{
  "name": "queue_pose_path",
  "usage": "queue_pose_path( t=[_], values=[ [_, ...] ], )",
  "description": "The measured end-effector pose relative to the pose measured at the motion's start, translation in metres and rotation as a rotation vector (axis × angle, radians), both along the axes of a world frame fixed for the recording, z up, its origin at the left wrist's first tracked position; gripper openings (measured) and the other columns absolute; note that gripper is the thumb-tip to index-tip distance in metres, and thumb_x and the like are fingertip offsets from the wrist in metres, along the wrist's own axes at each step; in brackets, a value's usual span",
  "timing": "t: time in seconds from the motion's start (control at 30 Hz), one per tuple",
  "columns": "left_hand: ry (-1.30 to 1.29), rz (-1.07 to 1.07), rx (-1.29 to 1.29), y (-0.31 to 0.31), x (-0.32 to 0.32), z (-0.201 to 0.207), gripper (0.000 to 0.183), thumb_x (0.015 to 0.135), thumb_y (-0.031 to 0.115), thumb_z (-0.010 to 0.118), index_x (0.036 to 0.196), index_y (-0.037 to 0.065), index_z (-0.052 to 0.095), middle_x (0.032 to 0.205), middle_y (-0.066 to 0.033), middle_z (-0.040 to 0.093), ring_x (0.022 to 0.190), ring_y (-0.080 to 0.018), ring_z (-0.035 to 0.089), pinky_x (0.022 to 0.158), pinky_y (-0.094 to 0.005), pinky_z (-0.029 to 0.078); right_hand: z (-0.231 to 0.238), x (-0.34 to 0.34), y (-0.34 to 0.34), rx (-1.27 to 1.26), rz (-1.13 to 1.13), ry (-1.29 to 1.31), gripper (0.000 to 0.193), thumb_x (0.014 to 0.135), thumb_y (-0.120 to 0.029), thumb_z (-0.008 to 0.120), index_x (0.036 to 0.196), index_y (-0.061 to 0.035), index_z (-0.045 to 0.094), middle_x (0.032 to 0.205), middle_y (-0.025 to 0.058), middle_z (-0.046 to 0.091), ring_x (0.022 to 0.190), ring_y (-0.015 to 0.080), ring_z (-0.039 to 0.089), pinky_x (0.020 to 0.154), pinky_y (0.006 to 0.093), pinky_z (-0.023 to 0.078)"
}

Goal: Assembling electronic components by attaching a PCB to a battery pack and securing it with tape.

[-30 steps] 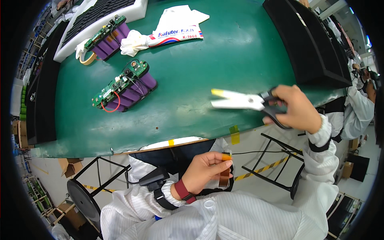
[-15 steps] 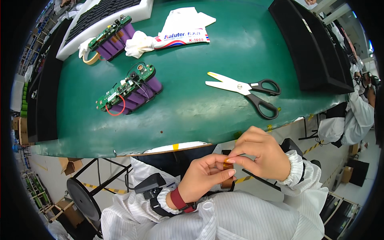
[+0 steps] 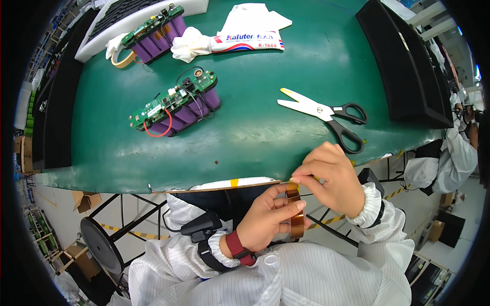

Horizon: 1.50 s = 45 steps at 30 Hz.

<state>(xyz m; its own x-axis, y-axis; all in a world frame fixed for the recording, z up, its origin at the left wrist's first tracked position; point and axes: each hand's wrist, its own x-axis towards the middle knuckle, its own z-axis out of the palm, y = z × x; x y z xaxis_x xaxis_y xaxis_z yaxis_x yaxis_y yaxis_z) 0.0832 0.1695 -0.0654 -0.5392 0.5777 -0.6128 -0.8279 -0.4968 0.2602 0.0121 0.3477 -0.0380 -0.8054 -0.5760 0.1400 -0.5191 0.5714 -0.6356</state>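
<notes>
Below the table's front edge, my left hand [image 3: 264, 217] grips a roll of amber, see-through tape [image 3: 297, 221], thumb on its near side. Just above the roll, my right hand [image 3: 329, 176] pinches the tape's end between thumb and fingertips; a short yellowish bit shows by the fingers. On the green table [image 3: 245, 143] beyond my right hand lie open scissors [image 3: 320, 109] with black handles and a yellow mark on one blade tip. To the left rests a purple battery pack [image 3: 201, 104] topped by a green circuit board [image 3: 161, 105] with a red wire loop.
A second purple battery pack [image 3: 153, 43] stands far left, beside a masking tape roll [image 3: 123, 60]. Near it are a white glue tube [image 3: 250, 42] and white cloth [image 3: 255, 19]. Black foam blocks [image 3: 403, 71] border the right. A white foam tray [image 3: 92, 43] sits back left.
My right hand has risen slightly from the roll with the tape's end. My left hand has turned the roll so more of it shows. The table view has shifted a little.
</notes>
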Motion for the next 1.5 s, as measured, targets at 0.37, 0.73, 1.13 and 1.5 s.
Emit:
queue_pose_path(
  t=[0.37,0.73,1.13,1.5],
  values=[
    [-0.051,-0.010,-0.055,0.004,-0.002,-0.025,0.045,0.096,0.020,0.064,0.131,0.004,0.042,0.104,-0.0075,0.060,0.093,-0.0263,0.068,0.086,-0.0431,0.055,-0.005,-0.018,-0.008,-0.033,-0.187,0.040,0.033,0.073,-0.004,0.076,0.100,-0.0032,0.057,0.089,0.0112,0.057,0.083,0.0295,0.058,0.072,0.0371,0.047],
    [0.044,0.041,-0.172,0.010,0.012,-0.032,0.040,0.096,0.016,0.063,0.128,0.006,0.042,0.095,-0.0080,0.064,0.088,-0.0267,0.070,0.080,-0.0419,0.058,0.026,-0.056,0.086,0.270,-0.207,-0.196,0.044,0.077,0.004,0.061,0.121,0.0013,0.054,0.115,0.0155,0.058,0.113,0.0303,0.055,0.098,0.0364,0.045],
    [0.143,0.054,-0.195,0.009,0.020,-0.034,0.023,0.095,0.015,0.066,0.111,0.006,0.052,0.094,-0.0071,0.066,0.087,-0.0268,0.071,0.075,-0.0380,0.060,0.015,-0.061,0.083,0.374,-0.176,0.059,0.018,0.072,-0.003,0.073,0.079,0.0061,0.059,0.068,0.0135,0.058,0.061,0.0219,0.059,0.059,0.0341,0.047],
    [0.063,0.038,-0.142,0.010,0.021,-0.026,0.011,0.096,0.011,0.062,0.094,0.007,0.052,0.095,-0.0062,0.065,0.087,-0.0231,0.071,0.074,-0.0377,0.061,0.068,-0.027,0.114,0.433,0.262,-0.590,0.071,0.059,-0.051,0.091,0.090,0.0015,0.053,0.076,0.0111,0.057,0.064,0.0258,0.054,0.062,0.0373,0.043]
  ],
)
